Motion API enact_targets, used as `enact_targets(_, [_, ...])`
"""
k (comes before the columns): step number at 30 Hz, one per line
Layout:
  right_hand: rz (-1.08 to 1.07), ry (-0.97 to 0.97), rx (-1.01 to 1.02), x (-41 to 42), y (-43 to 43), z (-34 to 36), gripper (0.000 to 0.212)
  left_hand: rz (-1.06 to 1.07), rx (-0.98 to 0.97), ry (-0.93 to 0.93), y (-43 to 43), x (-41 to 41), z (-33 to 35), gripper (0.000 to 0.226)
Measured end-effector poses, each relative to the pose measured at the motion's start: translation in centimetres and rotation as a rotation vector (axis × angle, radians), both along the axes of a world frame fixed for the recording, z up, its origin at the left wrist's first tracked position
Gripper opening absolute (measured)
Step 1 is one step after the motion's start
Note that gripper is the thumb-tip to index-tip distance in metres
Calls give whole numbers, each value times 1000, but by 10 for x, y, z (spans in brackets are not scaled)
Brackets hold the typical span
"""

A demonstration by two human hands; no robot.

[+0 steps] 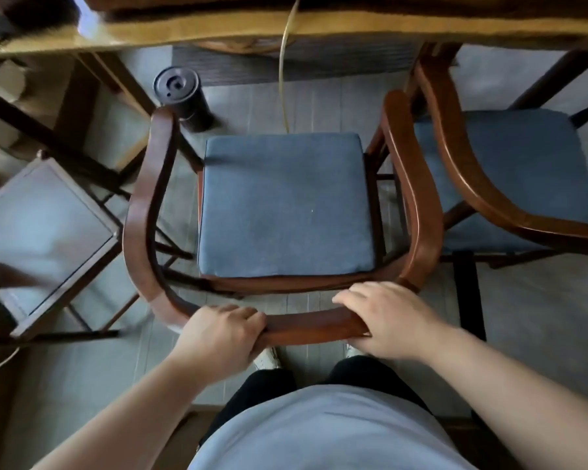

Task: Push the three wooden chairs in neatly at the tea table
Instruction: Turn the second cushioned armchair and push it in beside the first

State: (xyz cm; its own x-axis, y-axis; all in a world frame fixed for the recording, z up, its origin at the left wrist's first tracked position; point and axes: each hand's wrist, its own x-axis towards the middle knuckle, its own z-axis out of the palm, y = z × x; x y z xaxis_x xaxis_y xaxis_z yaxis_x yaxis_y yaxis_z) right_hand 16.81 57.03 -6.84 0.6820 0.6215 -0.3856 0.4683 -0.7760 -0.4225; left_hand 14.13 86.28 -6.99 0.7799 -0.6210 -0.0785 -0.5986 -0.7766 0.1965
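Below the tea table (218,27) — top cut off — left hand (219,337) and right hand (387,320) grip the middle chair (313,325).

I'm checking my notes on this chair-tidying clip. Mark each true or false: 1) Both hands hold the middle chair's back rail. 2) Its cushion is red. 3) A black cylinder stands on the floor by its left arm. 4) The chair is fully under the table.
1) True: the left hand and right hand grip the middle chair's back rail.
2) False: the cushion is blue.
3) True: the black cylinder stands there.
4) False: the whole seat lies short of the table edge.
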Motion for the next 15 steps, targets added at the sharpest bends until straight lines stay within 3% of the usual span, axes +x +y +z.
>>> enact_targets(3, [-106,-57,49,-11,7,-9,44,-17,-10,16,1,1,-3,32])
enact_targets(11, [-230,-141,61,-21,13,-10,38,-166,-19,28,8,11,-10,24])
enact_targets(15, [-275,-183,74,-18,34,-13,34,-182,-2,-6,27,29,-4,33])
